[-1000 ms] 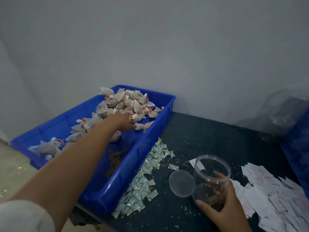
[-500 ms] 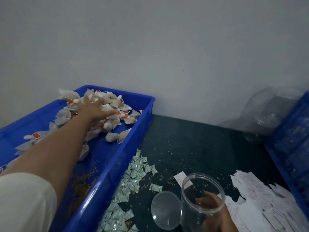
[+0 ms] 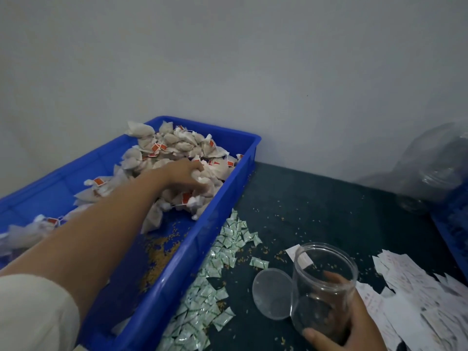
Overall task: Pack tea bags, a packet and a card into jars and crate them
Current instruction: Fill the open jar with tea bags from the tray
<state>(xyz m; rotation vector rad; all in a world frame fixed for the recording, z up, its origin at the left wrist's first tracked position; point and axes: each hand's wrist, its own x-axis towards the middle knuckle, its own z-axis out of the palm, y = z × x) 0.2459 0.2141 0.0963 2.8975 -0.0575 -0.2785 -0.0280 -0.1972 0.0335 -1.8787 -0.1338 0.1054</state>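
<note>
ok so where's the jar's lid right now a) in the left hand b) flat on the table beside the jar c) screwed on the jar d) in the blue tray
b: the clear lid lies flat on the dark table beside the open jar held by the right hand; the left hand grips tea bags.

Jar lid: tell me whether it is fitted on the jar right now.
No, the lid lies flat on the table beside the open jar that the right hand holds.

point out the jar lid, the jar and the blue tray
jar lid (image 3: 272, 293), head view, middle of the clear disc
jar (image 3: 314, 305), head view, its clear side wall
blue tray (image 3: 188, 252), head view, its right-hand rim
</note>
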